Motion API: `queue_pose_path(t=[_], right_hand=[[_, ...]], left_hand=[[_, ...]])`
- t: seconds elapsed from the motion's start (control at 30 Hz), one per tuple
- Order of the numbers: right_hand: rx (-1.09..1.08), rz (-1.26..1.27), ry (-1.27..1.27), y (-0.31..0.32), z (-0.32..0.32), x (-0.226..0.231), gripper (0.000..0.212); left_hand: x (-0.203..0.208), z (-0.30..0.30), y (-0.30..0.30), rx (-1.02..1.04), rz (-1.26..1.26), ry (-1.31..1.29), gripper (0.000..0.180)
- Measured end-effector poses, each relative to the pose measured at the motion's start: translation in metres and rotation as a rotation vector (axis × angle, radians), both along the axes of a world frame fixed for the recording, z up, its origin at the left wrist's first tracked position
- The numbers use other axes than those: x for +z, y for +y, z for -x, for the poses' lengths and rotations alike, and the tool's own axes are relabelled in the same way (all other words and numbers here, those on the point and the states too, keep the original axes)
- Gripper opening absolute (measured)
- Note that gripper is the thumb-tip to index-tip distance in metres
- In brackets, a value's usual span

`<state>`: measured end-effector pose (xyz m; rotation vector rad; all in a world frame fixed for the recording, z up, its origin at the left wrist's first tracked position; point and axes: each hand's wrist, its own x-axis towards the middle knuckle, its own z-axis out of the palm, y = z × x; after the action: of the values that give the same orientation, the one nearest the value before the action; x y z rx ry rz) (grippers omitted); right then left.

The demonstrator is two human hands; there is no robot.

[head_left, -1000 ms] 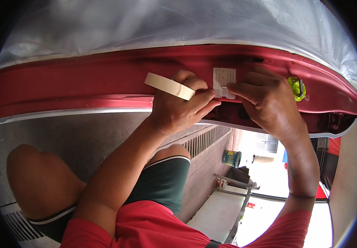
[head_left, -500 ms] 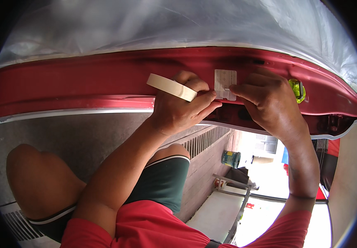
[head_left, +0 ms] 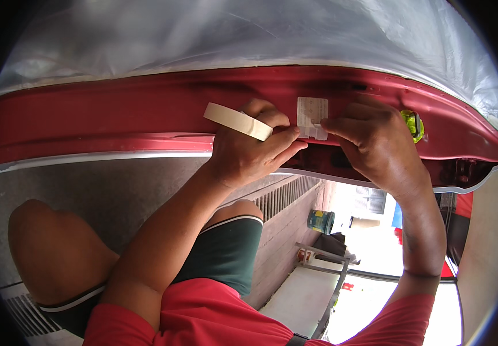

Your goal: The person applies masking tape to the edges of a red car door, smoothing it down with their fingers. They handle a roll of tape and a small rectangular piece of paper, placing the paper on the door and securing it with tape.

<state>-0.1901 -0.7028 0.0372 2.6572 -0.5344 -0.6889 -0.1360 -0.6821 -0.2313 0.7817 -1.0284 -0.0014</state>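
Pale label on the red panel. At 8 o'clock, the left hand, fingers half-curled, carries a tape roll, apparently hooped there to spare the thumb; at 4 o'clock, the right hand's bent fingers meet the label's edge, their grip and opening unclear.

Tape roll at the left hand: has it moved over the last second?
No, the tape roll shows no clear shift either way against the red panel.
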Motion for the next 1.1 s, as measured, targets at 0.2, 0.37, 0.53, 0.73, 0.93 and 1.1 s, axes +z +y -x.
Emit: queue_pose_path(t=[0.2,0.37,0.53,0.73,0.93,1.1], right_hand=[[-0.003,0.0,0.006,-0.0001,0.0014,0.0015,0.033],[-0.013,0.01,0.004,0.0002,0.0024,0.002,0.028],[-0.015,0.006,0.001,0.0012,0.0023,0.0029,0.025],[-0.011,0.001,-0.003,0.0,-0.0003,0.0043,0.024],[-0.017,-0.011,0.011,0.0007,0.0002,0.0063,0.03],[-0.034,-0.007,0.016,0.0008,0.0,0.0066,0.025]], left_hand=[[-0.0005,0.0008,-0.0001,0.007,0.0,-0.004,0.031],[-0.0005,0.0001,-0.0002,0.001,0.0,-0.007,0.03],[-0.0004,0.0009,0.0005,-0.009,-0.001,-0.005,0.032],[0.0011,-0.0015,-0.0007,0.019,0.0,-0.006,0.031],[0.001,0.0008,-0.0007,0.006,0.005,0.007,0.03],[0.0016,-0.0013,0.001,-0.007,-0.013,-0.001,0.03]])
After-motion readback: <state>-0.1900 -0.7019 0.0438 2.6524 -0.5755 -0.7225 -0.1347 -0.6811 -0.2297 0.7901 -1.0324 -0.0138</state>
